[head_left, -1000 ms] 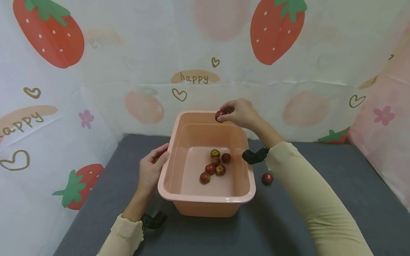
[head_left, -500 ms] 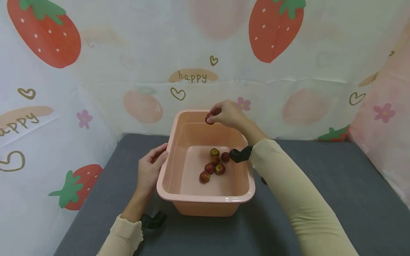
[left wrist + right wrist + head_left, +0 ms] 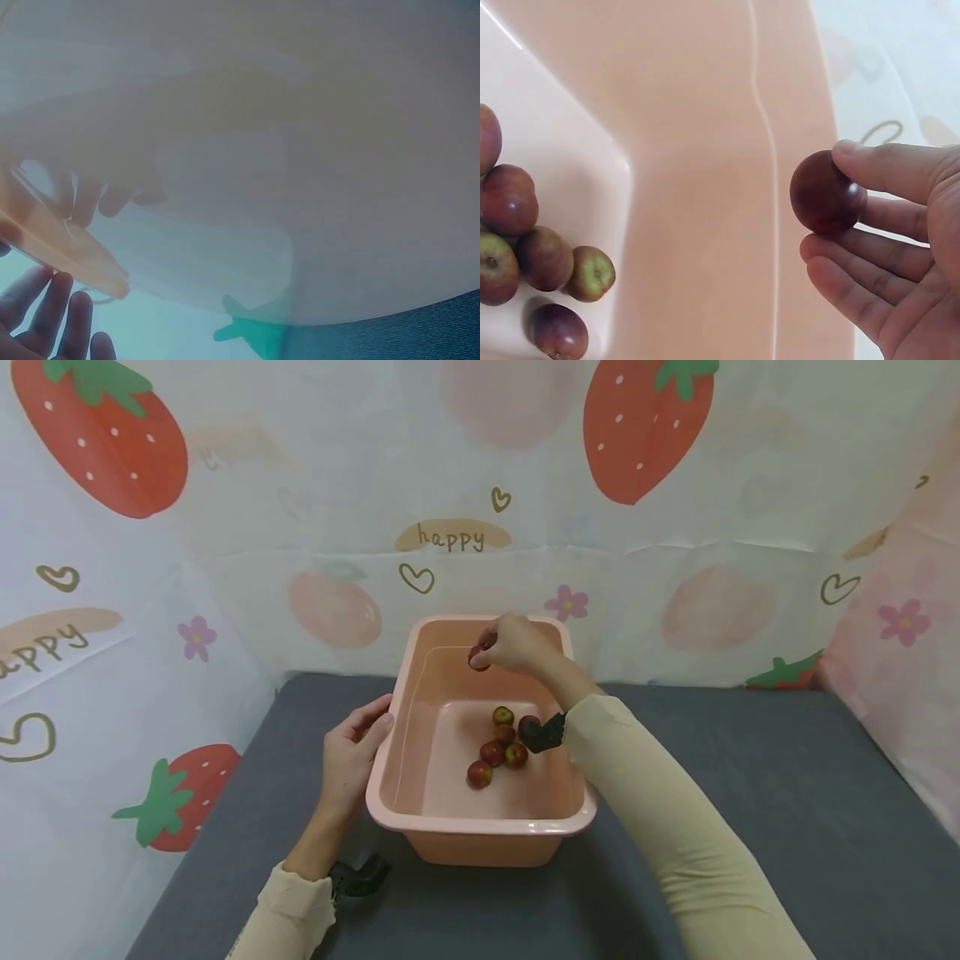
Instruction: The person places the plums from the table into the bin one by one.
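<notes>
A pink plastic basin (image 3: 483,850) stands on the dark table, with several red and green-tinged plums (image 3: 492,753) lying on its floor. My left hand (image 3: 352,760) holds the left rim, thumb and fingers on either side of it in the left wrist view. My right hand (image 3: 517,647) is over the far part of the basin and pinches a dark red plum (image 3: 825,192) between thumb and fingers. That plum hangs above the floor of the basin, apart from the cluster. One plum in the basin is partly covered by the right wrist's black camera mount (image 3: 543,734).
A grey-blue cloth covers the table (image 3: 750,777) on both sides of the basin. Behind it hangs a white curtain (image 3: 525,468) printed with strawberries, hearts and flowers. The right sleeve (image 3: 660,827) crosses over the basin's right rim.
My right hand has moved left and then down into the space over the basin with its plum. A loose plum on the table is now hidden behind the right sleeve. The left hand stays put.
</notes>
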The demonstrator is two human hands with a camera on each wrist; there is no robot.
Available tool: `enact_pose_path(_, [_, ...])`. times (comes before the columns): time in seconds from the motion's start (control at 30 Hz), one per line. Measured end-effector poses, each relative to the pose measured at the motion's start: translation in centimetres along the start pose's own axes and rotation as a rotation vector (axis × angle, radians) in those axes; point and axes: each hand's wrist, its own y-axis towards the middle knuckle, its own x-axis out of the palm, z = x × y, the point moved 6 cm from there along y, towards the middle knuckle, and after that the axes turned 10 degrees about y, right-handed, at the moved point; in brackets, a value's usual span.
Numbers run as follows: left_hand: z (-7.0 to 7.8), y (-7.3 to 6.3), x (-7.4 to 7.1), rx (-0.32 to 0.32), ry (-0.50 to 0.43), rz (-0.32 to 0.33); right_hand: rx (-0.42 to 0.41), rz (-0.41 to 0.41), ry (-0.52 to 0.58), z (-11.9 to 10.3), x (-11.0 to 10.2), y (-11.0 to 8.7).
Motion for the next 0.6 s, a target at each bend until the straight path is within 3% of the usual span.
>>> enact_pose_path(0.6, [0.2,0.0,0.1,0.007,0.002,0.010,-0.047,-0.072,-0.183,0.2,2.4,0.3])
